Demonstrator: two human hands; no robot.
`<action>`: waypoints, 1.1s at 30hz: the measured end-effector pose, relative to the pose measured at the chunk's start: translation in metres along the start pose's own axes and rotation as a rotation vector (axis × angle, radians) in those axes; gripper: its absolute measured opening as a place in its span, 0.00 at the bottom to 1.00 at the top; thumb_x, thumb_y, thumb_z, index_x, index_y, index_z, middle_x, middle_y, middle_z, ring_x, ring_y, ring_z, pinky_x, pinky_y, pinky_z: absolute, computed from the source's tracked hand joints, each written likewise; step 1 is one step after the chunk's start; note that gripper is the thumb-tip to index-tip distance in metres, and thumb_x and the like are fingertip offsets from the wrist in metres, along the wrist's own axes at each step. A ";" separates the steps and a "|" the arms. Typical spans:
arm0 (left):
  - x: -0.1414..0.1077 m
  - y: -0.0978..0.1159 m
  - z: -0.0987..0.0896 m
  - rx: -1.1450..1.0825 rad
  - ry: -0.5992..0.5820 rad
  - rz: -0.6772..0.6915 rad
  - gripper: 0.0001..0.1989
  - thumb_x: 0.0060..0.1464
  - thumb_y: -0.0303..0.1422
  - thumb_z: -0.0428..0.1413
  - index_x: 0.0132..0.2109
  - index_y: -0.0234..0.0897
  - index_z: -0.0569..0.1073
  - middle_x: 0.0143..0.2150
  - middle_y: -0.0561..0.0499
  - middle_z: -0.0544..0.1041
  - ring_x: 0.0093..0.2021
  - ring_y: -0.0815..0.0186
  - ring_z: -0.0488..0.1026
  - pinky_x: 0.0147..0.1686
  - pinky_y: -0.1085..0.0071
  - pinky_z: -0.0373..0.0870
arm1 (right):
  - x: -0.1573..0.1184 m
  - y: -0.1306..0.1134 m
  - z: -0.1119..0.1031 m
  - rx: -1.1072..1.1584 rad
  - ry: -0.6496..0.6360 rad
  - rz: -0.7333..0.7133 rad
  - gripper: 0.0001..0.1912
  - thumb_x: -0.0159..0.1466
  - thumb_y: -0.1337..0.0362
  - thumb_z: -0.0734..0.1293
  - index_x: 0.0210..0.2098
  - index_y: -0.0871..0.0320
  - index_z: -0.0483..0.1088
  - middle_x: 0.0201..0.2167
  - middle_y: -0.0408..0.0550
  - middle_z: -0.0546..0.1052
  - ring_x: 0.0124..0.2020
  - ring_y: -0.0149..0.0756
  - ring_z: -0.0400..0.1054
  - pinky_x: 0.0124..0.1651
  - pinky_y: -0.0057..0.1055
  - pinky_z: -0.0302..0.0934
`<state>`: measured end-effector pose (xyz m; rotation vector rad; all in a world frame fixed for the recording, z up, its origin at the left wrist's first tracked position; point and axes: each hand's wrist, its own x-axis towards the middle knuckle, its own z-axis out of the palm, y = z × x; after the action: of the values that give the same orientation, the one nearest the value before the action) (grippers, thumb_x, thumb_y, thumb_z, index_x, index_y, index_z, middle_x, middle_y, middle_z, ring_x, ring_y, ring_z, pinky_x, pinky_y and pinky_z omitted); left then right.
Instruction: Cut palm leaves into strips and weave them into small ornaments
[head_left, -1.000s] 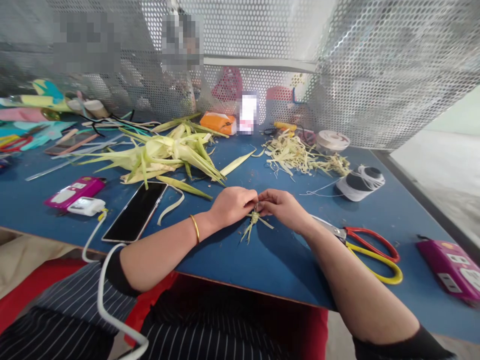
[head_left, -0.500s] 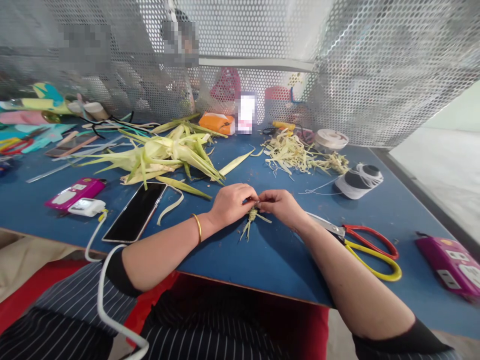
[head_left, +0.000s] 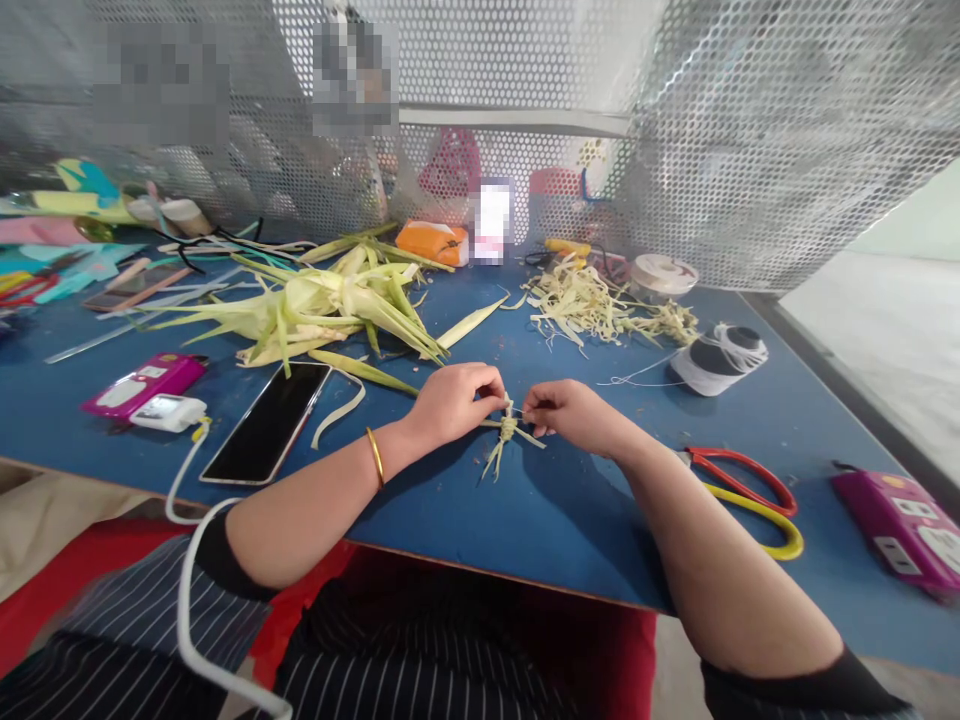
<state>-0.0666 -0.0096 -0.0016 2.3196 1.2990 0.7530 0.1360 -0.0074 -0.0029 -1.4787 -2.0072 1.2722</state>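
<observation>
A small knotted figure of pale green corn husk strips (head_left: 508, 430) lies on the blue table, its loose ends spread out. My left hand (head_left: 459, 402) is closed in a pinch at its upper left. From the other side my right hand (head_left: 566, 412) pinches too, a short gap away. A fine thread (head_left: 517, 411) shows faintly between the two hands at the figure's top; its ends are hidden in my fingers.
Corn husks (head_left: 337, 300) lie in a heap behind my left hand, shredded husk (head_left: 577, 300) at the back right. A thread spool (head_left: 720, 362), scissors (head_left: 742, 485) and a purple device (head_left: 900, 525) are on the right. A phone (head_left: 266, 425) lies left, near a white cable (head_left: 187, 600).
My hands were together over the top of the husk figure and have drawn apart sideways. More of the figure's top now shows between them.
</observation>
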 end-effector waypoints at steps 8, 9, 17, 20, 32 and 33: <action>0.005 -0.010 -0.014 0.092 -0.156 -0.171 0.06 0.47 0.29 0.63 0.25 0.37 0.74 0.25 0.54 0.75 0.26 0.70 0.67 0.27 0.72 0.56 | -0.011 0.001 -0.021 -0.347 -0.139 -0.057 0.11 0.50 0.76 0.61 0.22 0.55 0.70 0.21 0.40 0.74 0.25 0.33 0.68 0.29 0.28 0.54; 0.005 -0.010 -0.013 0.101 -0.155 -0.173 0.06 0.47 0.29 0.63 0.25 0.37 0.74 0.26 0.54 0.75 0.26 0.70 0.67 0.27 0.72 0.56 | -0.011 0.000 -0.021 -0.336 -0.137 -0.058 0.11 0.50 0.76 0.61 0.22 0.55 0.70 0.21 0.40 0.75 0.26 0.33 0.68 0.29 0.28 0.54; 0.004 -0.012 -0.009 0.146 -0.122 -0.182 0.04 0.49 0.29 0.60 0.27 0.37 0.74 0.27 0.53 0.76 0.26 0.69 0.67 0.28 0.71 0.56 | -0.007 -0.012 0.004 0.377 -0.058 -0.190 0.06 0.55 0.62 0.67 0.25 0.58 0.70 0.37 0.49 0.79 0.33 0.33 0.70 0.37 0.30 0.62; 0.004 -0.014 -0.008 0.108 -0.107 -0.198 0.04 0.50 0.27 0.58 0.28 0.37 0.74 0.28 0.53 0.76 0.28 0.68 0.68 0.29 0.71 0.58 | 0.000 -0.009 0.016 0.598 -0.109 -0.182 0.08 0.57 0.60 0.68 0.27 0.58 0.68 0.35 0.49 0.80 0.27 0.31 0.70 0.34 0.30 0.63; 0.007 -0.011 -0.002 -0.769 -0.154 -0.307 0.08 0.53 0.32 0.58 0.31 0.35 0.66 0.31 0.51 0.77 0.32 0.70 0.72 0.36 0.71 0.67 | 0.012 0.006 0.019 0.562 -0.055 -0.169 0.09 0.57 0.60 0.69 0.27 0.56 0.65 0.26 0.42 0.76 0.26 0.31 0.70 0.32 0.29 0.63; 0.007 -0.011 -0.001 -0.763 -0.166 -0.303 0.07 0.54 0.32 0.57 0.32 0.35 0.66 0.31 0.51 0.77 0.32 0.70 0.73 0.36 0.71 0.68 | 0.012 0.006 0.018 0.552 -0.053 -0.173 0.09 0.57 0.60 0.69 0.27 0.56 0.65 0.26 0.42 0.76 0.26 0.31 0.70 0.32 0.29 0.63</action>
<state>-0.0719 0.0020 -0.0052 1.5062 1.0132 0.7595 0.1217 -0.0052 -0.0202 -0.9973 -1.5837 1.6275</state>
